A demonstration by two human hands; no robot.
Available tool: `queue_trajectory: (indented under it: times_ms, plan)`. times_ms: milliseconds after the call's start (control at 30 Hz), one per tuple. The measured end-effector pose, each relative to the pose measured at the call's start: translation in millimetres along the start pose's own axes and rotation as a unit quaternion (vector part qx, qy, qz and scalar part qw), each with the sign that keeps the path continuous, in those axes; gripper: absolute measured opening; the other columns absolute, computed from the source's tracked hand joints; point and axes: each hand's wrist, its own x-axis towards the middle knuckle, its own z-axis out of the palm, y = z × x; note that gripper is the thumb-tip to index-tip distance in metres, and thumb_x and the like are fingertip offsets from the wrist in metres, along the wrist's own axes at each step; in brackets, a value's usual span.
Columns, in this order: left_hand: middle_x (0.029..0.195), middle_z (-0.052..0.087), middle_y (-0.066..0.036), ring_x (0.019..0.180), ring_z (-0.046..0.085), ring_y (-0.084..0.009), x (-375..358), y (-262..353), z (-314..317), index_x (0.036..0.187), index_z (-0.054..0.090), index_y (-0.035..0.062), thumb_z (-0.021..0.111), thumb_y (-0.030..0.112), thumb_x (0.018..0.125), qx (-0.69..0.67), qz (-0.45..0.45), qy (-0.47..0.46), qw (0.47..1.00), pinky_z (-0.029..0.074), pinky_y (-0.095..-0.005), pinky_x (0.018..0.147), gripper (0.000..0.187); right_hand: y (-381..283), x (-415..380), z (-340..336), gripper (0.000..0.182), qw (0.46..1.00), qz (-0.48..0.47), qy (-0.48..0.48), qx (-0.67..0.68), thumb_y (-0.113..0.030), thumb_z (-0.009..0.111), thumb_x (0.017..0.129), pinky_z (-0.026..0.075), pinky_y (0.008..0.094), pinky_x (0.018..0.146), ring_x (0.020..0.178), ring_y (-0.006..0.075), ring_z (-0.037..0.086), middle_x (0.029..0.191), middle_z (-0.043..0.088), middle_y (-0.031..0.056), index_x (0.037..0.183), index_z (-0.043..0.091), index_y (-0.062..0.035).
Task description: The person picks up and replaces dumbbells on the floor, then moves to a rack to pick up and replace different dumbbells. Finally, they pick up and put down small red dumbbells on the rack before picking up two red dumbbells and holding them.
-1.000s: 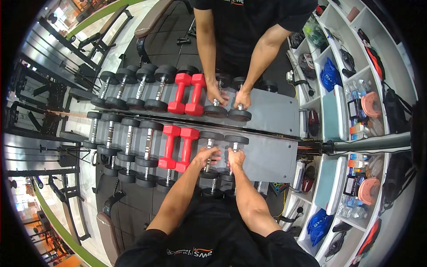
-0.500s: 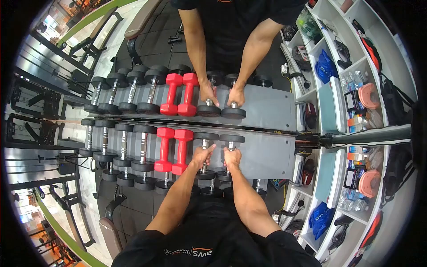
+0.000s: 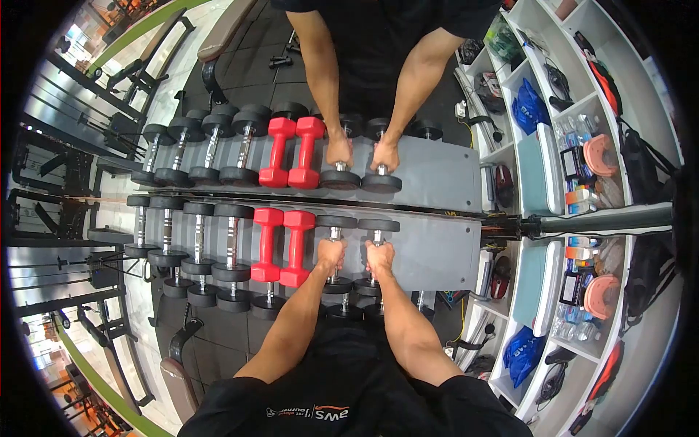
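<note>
My left hand (image 3: 332, 255) is wrapped round the chrome handle of a black-ended dumbbell (image 3: 336, 223). Beside it, my right hand (image 3: 379, 257) grips the handle of a second black-ended dumbbell (image 3: 378, 225). Both dumbbells lie parallel on a grey rack shelf (image 3: 437, 255), their far ends pointing away from me. Just left of my left hand are two red dumbbells, one nearer (image 3: 297, 247) and one farther (image 3: 267, 244). The undersides of both handles are hidden by my fingers.
Several chrome-handled dumbbells (image 3: 231, 244) line the shelf's left side, with more on a lower tier. A mirror (image 3: 437, 171) behind the shelf reflects my arms and the weights. White cubbies (image 3: 535, 349) with bags and bottles stand at right; a padded bench (image 3: 178, 386) is at lower left.
My left hand's thumb, stretched along the handle before, has closed round it. My right hand keeps its grip. The view has shifted slightly; the dumbbells stay on the shelf.
</note>
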Motion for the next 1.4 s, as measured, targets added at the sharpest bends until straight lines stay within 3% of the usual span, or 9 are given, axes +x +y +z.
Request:
queue_trajectory:
  times_ms: [400, 567, 667, 967, 1067, 1400]
  plan:
    - [0.048, 0.043, -0.002, 0.032, 0.037, -0.014, -0.6, 1.3, 2.3, 0.058, 0.049, 0.0078, 0.065, 0.012, 0.078, 0.01, -0.011, 0.025, 1.0, 0.028, -0.0339, 0.033, 0.026, 4.4, 6.1, 2.7, 0.024, 1.0, 0.011, -0.005, 0.007, -0.018, 0.067, 0.082, 0.043, 0.0384, 0.033, 0.038, 0.0213, 0.054, 0.053, 0.057, 0.0107, 0.075, 0.06, 0.004]
    - [0.048, 0.045, -0.002, 0.034, 0.04, -0.0144, 4.5, -1.0, 0.4, 0.058, 0.051, 0.0068, 0.064, 0.012, 0.077, 0.012, -0.006, 0.012, 1.0, 0.032, -0.0339, 0.034, 0.023, 13.8, 14.0, 6.4, 0.026, 1.0, -0.005, 0.001, 0.012, -0.019, 0.067, 0.081, 0.042, 0.0399, 0.033, 0.038, 0.0226, 0.055, 0.054, 0.058, 0.012, 0.073, 0.06, 0.0037]
    - [0.049, 0.046, -0.002, 0.035, 0.042, -0.0144, 1.4, 1.2, -0.2, 0.059, 0.051, 0.0066, 0.062, 0.012, 0.076, 0.018, -0.007, 0.014, 1.0, 0.034, -0.0341, 0.035, 0.021, 5.5, 6.5, 4.6, 0.027, 1.0, -0.006, 0.005, 0.013, -0.015, 0.067, 0.083, 0.038, 0.0358, 0.03, 0.035, 0.0179, 0.048, 0.05, 0.05, 0.0075, 0.066, 0.053, 0.0003]
    - [0.049, 0.046, -0.003, 0.033, 0.039, -0.0152, 4.0, -1.4, 0.6, 0.059, 0.05, 0.0064, 0.065, 0.011, 0.078, -0.005, 0.004, 0.002, 1.0, 0.03, -0.0341, 0.032, 0.024, 1.3, 1.9, 3.5, 0.025, 1.0, 0.0, 0.01, 0.014, -0.014, 0.067, 0.083, 0.038, 0.0356, 0.031, 0.035, 0.0175, 0.048, 0.05, 0.05, 0.0068, 0.067, 0.054, 0.0]
    - [0.049, 0.045, -0.003, 0.033, 0.039, -0.0149, 2.9, -1.2, 0.7, 0.06, 0.05, 0.007, 0.064, 0.011, 0.078, 0.0, 0.005, 0.004, 1.0, 0.03, -0.0341, 0.032, 0.024, 11.2, 10.6, 6.1, 0.027, 1.0, -0.01, 0.015, 0.005, -0.021, 0.068, 0.082, 0.043, 0.0395, 0.034, 0.038, 0.0222, 0.055, 0.055, 0.059, 0.0119, 0.074, 0.062, 0.0037]
    - [0.049, 0.045, -0.002, 0.033, 0.039, -0.0138, 0.0, 1.0, -0.4, 0.06, 0.05, 0.0075, 0.064, 0.012, 0.078, 0.003, 0.001, -0.009, 1.0, 0.031, -0.0341, 0.033, 0.023, 9.0, 10.5, 5.4, 0.026, 1.0, 0.009, 0.014, 0.006, -0.02, 0.068, 0.082, 0.042, 0.0374, 0.033, 0.04, 0.0194, 0.053, 0.055, 0.057, 0.0104, 0.074, 0.06, 0.004]
